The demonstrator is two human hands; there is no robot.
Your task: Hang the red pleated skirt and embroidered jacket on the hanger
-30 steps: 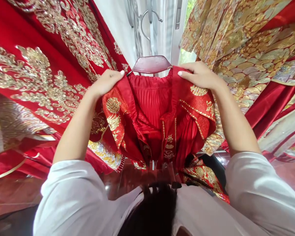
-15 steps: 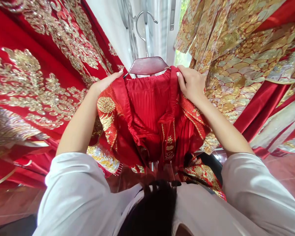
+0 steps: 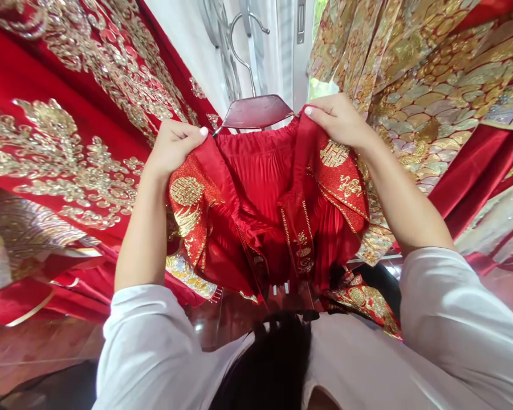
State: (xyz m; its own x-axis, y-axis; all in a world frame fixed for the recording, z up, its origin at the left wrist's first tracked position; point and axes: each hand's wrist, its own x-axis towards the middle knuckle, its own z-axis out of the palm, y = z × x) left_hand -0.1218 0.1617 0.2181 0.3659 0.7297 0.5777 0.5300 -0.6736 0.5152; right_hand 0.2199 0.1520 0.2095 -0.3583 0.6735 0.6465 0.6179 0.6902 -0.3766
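A red pleated skirt point(image 3: 260, 162) with gold embroidery hangs in front of me from a dark red hanger point(image 3: 257, 111) with a metal hook. My left hand point(image 3: 176, 147) pinches the skirt's waistband near the hanger's left end, thumb on top. At the right end my right hand point(image 3: 336, 118) grips the waistband in the same way, its thumb pressed on the cloth. The waistband is stretched between both hands, and its front dips open toward me. Fingers under the cloth are partly hidden.
A red garment with silver-gold beading point(image 3: 68, 142) hangs close on the left. Gold scale-patterned garments point(image 3: 410, 102) hang on the right. Behind the hanger are a white door frame point(image 3: 300, 57) and grey metalwork. Reddish tiles point(image 3: 38, 347) cover the floor.
My right hand has lifted slightly and turned, showing more of the embroidered panel beneath it. The left hand has shifted, with its thumb now plainly on the waistband. The hanger has tilted a little leftward.
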